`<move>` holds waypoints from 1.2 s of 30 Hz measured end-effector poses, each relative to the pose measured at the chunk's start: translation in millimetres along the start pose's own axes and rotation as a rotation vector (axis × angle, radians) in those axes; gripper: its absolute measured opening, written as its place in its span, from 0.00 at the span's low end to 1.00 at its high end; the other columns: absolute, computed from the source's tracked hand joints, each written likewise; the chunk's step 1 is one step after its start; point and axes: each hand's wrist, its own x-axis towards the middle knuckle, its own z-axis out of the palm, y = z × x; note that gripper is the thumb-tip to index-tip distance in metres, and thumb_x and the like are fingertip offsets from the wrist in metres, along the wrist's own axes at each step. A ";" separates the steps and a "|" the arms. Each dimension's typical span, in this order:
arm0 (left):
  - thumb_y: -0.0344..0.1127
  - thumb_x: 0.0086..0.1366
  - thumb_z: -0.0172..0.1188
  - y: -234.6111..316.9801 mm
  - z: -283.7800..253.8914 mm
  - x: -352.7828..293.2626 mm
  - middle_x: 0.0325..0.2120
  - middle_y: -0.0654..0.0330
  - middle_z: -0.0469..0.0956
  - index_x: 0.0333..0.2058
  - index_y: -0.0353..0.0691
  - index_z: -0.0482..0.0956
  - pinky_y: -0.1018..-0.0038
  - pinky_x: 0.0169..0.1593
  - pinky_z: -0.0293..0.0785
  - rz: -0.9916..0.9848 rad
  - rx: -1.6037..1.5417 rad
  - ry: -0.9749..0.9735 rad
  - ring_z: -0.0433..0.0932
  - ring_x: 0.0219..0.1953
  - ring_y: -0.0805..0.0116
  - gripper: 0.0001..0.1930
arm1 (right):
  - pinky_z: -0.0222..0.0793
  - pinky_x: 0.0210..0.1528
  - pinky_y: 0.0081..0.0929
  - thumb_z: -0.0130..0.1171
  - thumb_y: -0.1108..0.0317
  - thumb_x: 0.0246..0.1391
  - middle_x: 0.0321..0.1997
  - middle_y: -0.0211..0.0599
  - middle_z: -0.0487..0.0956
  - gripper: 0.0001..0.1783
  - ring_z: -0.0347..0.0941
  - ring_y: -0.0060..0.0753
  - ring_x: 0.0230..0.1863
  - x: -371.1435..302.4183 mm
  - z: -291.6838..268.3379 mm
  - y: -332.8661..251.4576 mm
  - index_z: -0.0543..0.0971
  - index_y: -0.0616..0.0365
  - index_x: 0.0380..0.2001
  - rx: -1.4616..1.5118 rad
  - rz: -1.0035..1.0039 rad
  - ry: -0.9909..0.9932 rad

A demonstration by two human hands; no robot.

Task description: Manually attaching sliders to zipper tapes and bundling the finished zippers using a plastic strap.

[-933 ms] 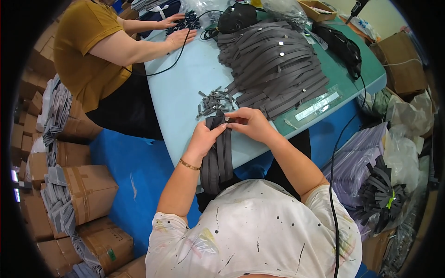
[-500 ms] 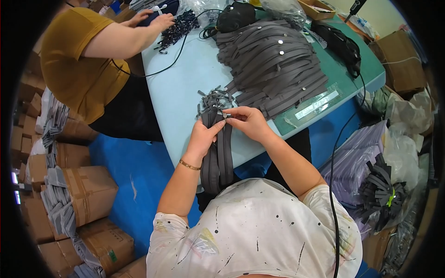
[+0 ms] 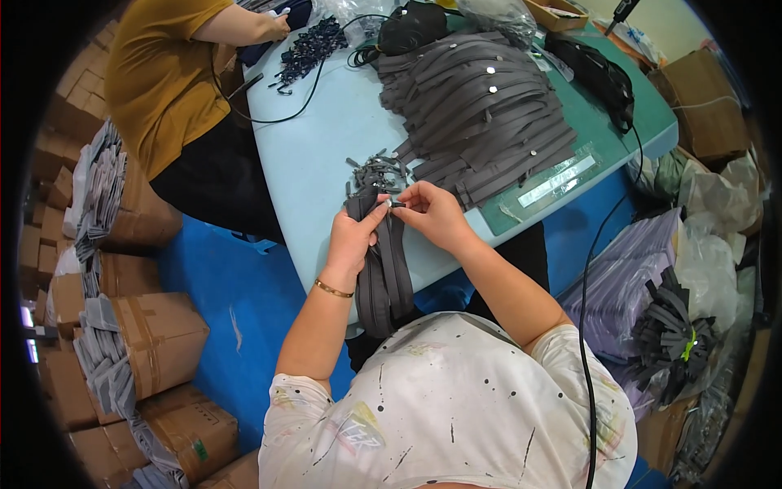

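Observation:
Long grey zipper tapes hang over the table's near edge toward my lap. My left hand is closed on the upper end of one, thumb and fingers pinched together. My right hand meets it there, its thumb and forefinger pinching a small dark zipper slider with a shiny bit beside it. The fingertips partly hide this piece. Just beyond my hands lies a loose heap of small grey zipper sliders. To the right of the heap, many grey zipper tapes are spread in overlapping rows.
The pale table carries a green mat, a black pouch-like bundle and a dark pile of small parts. At the far left works a person in a mustard shirt. Cardboard boxes line the left; a black cable hangs at right.
My right hand's fingers have curled more and shifted slightly; both hands stay at the zipper end. The co-worker's arm has drawn back toward the upper left, and their body has shifted right.

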 end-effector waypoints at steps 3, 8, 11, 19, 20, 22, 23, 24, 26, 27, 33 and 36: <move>0.32 0.57 0.61 -0.4 -6.5 1.6 0.25 0.69 0.76 0.38 0.39 0.79 0.86 0.17 0.55 0.000 -0.024 0.004 0.63 0.18 0.85 0.10 | 0.65 0.32 0.13 0.61 0.73 0.48 0.27 0.24 0.74 0.06 0.68 0.12 0.28 -1.1 3.5 -6.5 0.75 0.62 0.29 -0.092 0.049 -0.017; 0.32 0.57 0.60 1.8 -12.9 4.8 0.29 0.67 0.77 0.38 0.38 0.79 0.86 0.20 0.56 -0.022 -0.149 -0.054 0.66 0.21 0.85 0.09 | 0.63 0.31 0.13 0.61 0.71 0.49 0.28 0.25 0.76 0.07 0.67 0.13 0.28 -2.6 5.1 -11.0 0.76 0.61 0.31 0.194 0.079 -0.032; 0.31 0.58 0.60 2.4 -15.0 4.8 0.29 0.67 0.77 0.37 0.38 0.79 0.86 0.20 0.56 -0.027 -0.160 -0.081 0.66 0.23 0.84 0.08 | 0.62 0.31 0.13 0.61 0.71 0.49 0.28 0.24 0.76 0.07 0.67 0.12 0.27 -1.1 1.4 -15.7 0.77 0.61 0.31 0.283 0.156 -0.105; 0.29 0.56 0.61 4.5 -10.7 1.0 0.28 0.68 0.76 0.37 0.37 0.78 0.86 0.20 0.57 -0.018 -0.066 -0.134 0.65 0.22 0.85 0.09 | 0.64 0.29 0.16 0.64 0.70 0.45 0.24 0.28 0.77 0.08 0.69 0.15 0.26 4.2 -13.9 -16.2 0.78 0.64 0.26 0.127 0.209 -0.196; 0.29 0.56 0.61 4.6 -10.2 1.1 0.27 0.68 0.76 0.37 0.37 0.78 0.86 0.20 0.57 -0.019 -0.046 -0.144 0.64 0.21 0.85 0.09 | 0.64 0.29 0.16 0.64 0.69 0.44 0.24 0.28 0.77 0.09 0.69 0.15 0.25 4.7 -15.5 -15.5 0.78 0.64 0.25 0.099 0.219 -0.201; 0.29 0.56 0.61 2.6 -11.5 1.4 0.26 0.68 0.76 0.37 0.36 0.78 0.87 0.20 0.57 -0.005 -0.010 -0.158 0.63 0.20 0.85 0.09 | 0.65 0.29 0.17 0.65 0.69 0.43 0.24 0.29 0.77 0.09 0.69 0.15 0.26 4.7 -17.9 -21.7 0.78 0.63 0.25 0.061 0.230 -0.233; 0.29 0.57 0.61 2.2 -12.2 1.3 0.24 0.69 0.75 0.37 0.36 0.78 0.87 0.20 0.56 0.009 0.024 -0.170 0.62 0.18 0.86 0.09 | 0.65 0.29 0.17 0.65 0.69 0.43 0.23 0.29 0.77 0.09 0.69 0.16 0.26 5.0 -18.9 -24.0 0.78 0.63 0.25 0.022 0.241 -0.266; 0.29 0.57 0.61 2.4 -10.3 0.4 0.24 0.69 0.75 0.37 0.36 0.78 0.87 0.20 0.56 0.008 0.026 -0.173 0.62 0.18 0.86 0.09 | 0.65 0.29 0.17 0.65 0.69 0.43 0.23 0.29 0.77 0.09 0.69 0.16 0.26 5.5 -20.5 -22.8 0.78 0.63 0.25 0.024 0.241 -0.263; 0.30 0.57 0.60 3.7 -5.1 -1.7 0.22 0.71 0.73 0.37 0.36 0.79 0.87 0.19 0.54 0.034 0.086 -0.141 0.59 0.17 0.87 0.09 | 0.65 0.29 0.18 0.65 0.69 0.42 0.23 0.29 0.77 0.08 0.69 0.16 0.25 6.9 -22.6 -19.2 0.78 0.62 0.24 -0.049 0.244 -0.281; 0.30 0.57 0.60 3.5 -5.2 -2.2 0.22 0.71 0.73 0.37 0.36 0.79 0.87 0.19 0.54 0.034 0.087 -0.141 0.59 0.17 0.87 0.09 | 0.65 0.29 0.18 0.65 0.69 0.42 0.23 0.29 0.77 0.08 0.69 0.16 0.25 6.5 -22.1 -17.8 0.78 0.62 0.24 -0.048 0.244 -0.281; 0.31 0.57 0.61 3.2 -4.7 -3.0 0.20 0.74 0.71 0.37 0.38 0.79 0.87 0.19 0.53 0.073 0.151 -0.144 0.59 0.16 0.87 0.09 | 0.66 0.29 0.18 0.63 0.71 0.44 0.22 0.29 0.76 0.08 0.69 0.16 0.24 -1.6 -16.5 -5.4 0.76 0.62 0.27 -0.031 0.051 -0.145; 0.29 0.56 0.62 2.7 -3.7 -4.8 0.22 0.70 0.74 0.38 0.36 0.78 0.87 0.20 0.57 0.053 0.203 -0.118 0.63 0.18 0.85 0.10 | 0.63 0.29 0.12 0.62 0.75 0.47 0.25 0.23 0.73 0.06 0.67 0.11 0.27 -6.8 -16.3 -9.3 0.76 0.61 0.29 -0.023 0.010 -0.159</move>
